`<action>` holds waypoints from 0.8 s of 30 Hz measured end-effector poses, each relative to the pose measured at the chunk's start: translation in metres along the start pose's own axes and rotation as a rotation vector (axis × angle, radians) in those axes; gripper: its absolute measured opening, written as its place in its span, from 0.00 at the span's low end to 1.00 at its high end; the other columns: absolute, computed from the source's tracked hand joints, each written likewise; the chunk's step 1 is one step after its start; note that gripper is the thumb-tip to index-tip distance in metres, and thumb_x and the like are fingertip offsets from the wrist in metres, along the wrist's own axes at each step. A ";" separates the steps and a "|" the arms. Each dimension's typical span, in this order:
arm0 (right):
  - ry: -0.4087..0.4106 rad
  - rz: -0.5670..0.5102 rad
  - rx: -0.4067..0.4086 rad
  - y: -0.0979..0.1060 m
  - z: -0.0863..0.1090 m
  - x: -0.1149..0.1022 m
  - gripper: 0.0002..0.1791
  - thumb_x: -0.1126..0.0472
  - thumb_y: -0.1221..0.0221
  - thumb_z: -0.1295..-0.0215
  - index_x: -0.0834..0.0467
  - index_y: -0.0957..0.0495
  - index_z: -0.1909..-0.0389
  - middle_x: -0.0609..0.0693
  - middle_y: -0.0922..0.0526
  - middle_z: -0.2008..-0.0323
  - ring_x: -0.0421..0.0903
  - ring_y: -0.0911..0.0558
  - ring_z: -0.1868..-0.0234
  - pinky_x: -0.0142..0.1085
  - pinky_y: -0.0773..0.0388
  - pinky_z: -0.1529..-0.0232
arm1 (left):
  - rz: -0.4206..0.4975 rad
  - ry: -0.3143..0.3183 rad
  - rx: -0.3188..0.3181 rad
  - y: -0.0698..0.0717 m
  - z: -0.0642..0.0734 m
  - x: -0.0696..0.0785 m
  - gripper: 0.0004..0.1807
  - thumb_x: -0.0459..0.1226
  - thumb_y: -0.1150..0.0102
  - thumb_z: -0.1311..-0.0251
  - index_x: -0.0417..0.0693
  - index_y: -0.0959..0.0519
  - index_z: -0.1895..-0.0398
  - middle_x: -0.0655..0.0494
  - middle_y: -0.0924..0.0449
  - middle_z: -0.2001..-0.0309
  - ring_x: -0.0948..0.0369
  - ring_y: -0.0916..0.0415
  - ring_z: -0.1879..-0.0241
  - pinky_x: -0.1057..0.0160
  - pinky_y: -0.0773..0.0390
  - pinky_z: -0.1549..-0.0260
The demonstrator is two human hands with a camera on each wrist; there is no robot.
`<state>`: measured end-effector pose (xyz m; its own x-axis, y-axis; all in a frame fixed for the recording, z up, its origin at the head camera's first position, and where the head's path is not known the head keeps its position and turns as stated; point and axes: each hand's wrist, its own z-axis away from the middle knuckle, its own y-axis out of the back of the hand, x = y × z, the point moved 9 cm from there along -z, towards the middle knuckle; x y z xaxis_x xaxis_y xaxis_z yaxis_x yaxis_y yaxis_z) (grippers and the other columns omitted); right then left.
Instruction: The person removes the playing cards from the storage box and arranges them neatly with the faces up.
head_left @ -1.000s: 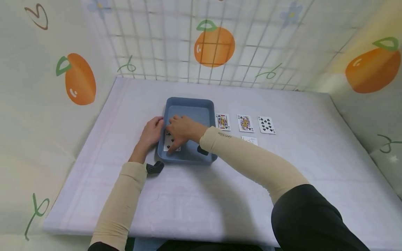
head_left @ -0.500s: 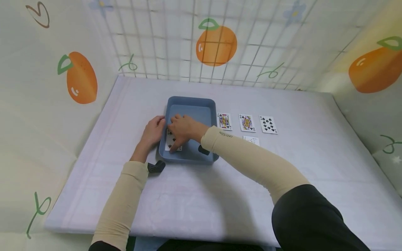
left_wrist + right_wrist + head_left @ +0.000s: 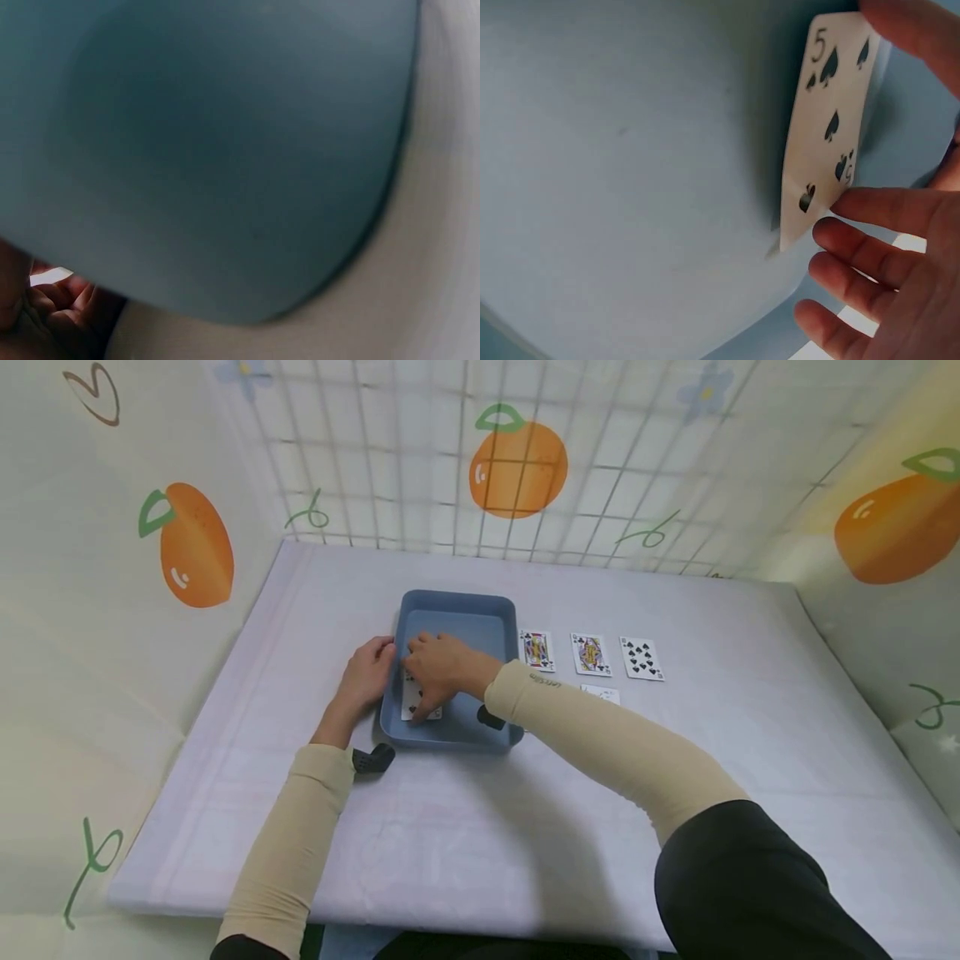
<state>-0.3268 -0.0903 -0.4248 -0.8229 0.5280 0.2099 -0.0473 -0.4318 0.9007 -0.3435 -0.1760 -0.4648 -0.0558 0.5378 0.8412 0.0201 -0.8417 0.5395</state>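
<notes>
In the right wrist view a five of spades playing card stands tilted, one long side raised from the tray floor. My right hand reaches into the blue-grey tray and pinches this card, thumb at one end and index fingertip at the other. The other fingers are spread and off the card. Outside the tray's left wall rests my left hand, its fingers loosely bent at the rim. The left wrist view is mostly filled by the tray wall, and only part of that hand shows.
Right of the tray a king card, a queen card and a spade card lie face up in a row. Another card is partly hidden behind the right sleeve. Printed cloth walls surround the white-covered table.
The five of spades has shifted slightly right, away from the tray's left wall, along with my right hand. My left hand keeps its place beside the tray.
</notes>
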 end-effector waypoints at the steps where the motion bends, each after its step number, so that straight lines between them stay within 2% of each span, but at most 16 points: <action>1: 0.001 -0.001 -0.001 0.000 0.001 0.001 0.49 0.25 0.38 0.51 0.59 0.25 0.38 0.55 0.25 0.46 0.51 0.29 0.46 0.49 0.27 0.43 | -0.001 0.002 -0.002 0.000 0.000 0.000 0.25 0.43 0.63 0.22 0.39 0.33 0.31 0.40 0.30 0.34 0.46 0.34 0.33 0.48 0.35 0.35; 9: 0.003 -0.022 -0.006 -0.002 0.005 0.006 0.48 0.25 0.38 0.51 0.58 0.24 0.40 0.54 0.25 0.46 0.50 0.29 0.45 0.50 0.28 0.42 | -0.002 0.017 -0.003 0.000 0.001 0.000 0.26 0.45 0.63 0.23 0.40 0.33 0.31 0.41 0.31 0.33 0.46 0.35 0.32 0.48 0.37 0.34; 15: -0.003 -0.059 -0.005 0.001 0.014 0.012 0.48 0.26 0.37 0.51 0.59 0.24 0.39 0.55 0.25 0.45 0.51 0.30 0.44 0.50 0.29 0.40 | 0.000 0.008 -0.001 -0.002 0.002 0.002 0.26 0.45 0.64 0.23 0.41 0.33 0.30 0.40 0.32 0.32 0.45 0.36 0.32 0.47 0.37 0.33; 24: -0.025 -0.065 0.002 -0.001 0.030 0.024 0.47 0.27 0.36 0.51 0.58 0.25 0.38 0.54 0.25 0.46 0.50 0.29 0.45 0.48 0.28 0.41 | -0.003 0.033 0.004 -0.002 0.005 -0.001 0.26 0.45 0.64 0.22 0.41 0.34 0.30 0.41 0.33 0.32 0.45 0.37 0.32 0.47 0.38 0.33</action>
<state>-0.3299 -0.0552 -0.4088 -0.8034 0.5735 0.1601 -0.0994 -0.3943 0.9136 -0.3388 -0.1746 -0.4661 -0.0887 0.5389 0.8377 0.0236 -0.8396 0.5426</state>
